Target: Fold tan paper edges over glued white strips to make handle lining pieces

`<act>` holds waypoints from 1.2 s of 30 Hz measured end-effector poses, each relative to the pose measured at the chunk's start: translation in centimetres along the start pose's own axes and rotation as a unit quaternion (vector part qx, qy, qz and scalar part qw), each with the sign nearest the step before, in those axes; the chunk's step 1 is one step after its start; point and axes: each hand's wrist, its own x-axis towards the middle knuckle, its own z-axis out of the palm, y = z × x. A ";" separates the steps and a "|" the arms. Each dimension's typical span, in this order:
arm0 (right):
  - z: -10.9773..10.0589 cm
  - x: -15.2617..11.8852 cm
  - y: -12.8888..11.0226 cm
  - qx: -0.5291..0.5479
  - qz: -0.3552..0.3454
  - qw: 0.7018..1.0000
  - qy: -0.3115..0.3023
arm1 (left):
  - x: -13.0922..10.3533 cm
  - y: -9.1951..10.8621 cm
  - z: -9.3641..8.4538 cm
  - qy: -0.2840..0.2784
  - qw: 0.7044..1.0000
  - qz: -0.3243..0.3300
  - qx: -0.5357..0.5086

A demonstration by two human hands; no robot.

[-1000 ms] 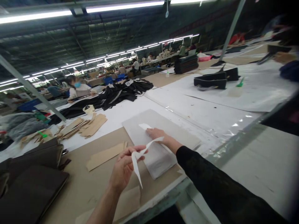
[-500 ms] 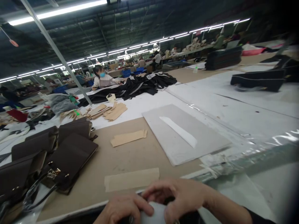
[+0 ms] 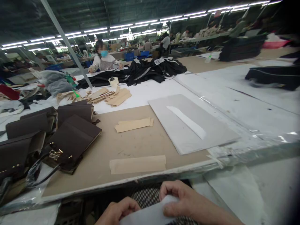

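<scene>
A thin white sheet (image 3: 148,216), perhaps paper or padding, is at the bottom edge of the picture, below the table edge and over a checked cloth (image 3: 146,196). My right hand (image 3: 185,201) pinches its right end between thumb and bent fingers. At the sheet's left part, my left hand (image 3: 120,210) is closed with curled fingers; its fingertips are partly hidden. On the table ahead lie a tan paper strip (image 3: 137,164), a smaller pair of tan strips (image 3: 133,125) and a white strip (image 3: 186,122) on a grey board (image 3: 164,115).
Dark brown handbags (image 3: 75,137) are grouped at the left. Behind them are stacked tan paper pieces (image 3: 119,96) and a heap of black material (image 3: 150,72). A masked person (image 3: 105,59) sits across the table. A pole (image 3: 67,43) rises at left; a black item (image 3: 273,76) lies right.
My view has shifted, so the table appears higher. My hands have moved apart, the left one lower, and more of the white sheet shows between them.
</scene>
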 end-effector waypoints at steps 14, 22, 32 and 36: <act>-5.9 1.7 -3.0 -0.132 -0.018 0.987 0.088 | 1.4 0.6 -3.9 0.195 0.979 -0.015 -0.056; -7.5 4.1 -2.9 -0.336 -0.046 0.923 0.182 | 4.1 2.5 -6.8 0.293 0.939 -0.007 0.179; -7.3 4.9 -2.1 -0.416 -0.044 0.882 0.218 | 4.9 2.4 -8.2 0.256 0.934 -0.027 0.248; -7.1 5.0 -2.0 -0.428 -0.043 0.875 0.222 | 4.8 2.3 -8.5 0.252 0.933 -0.033 0.257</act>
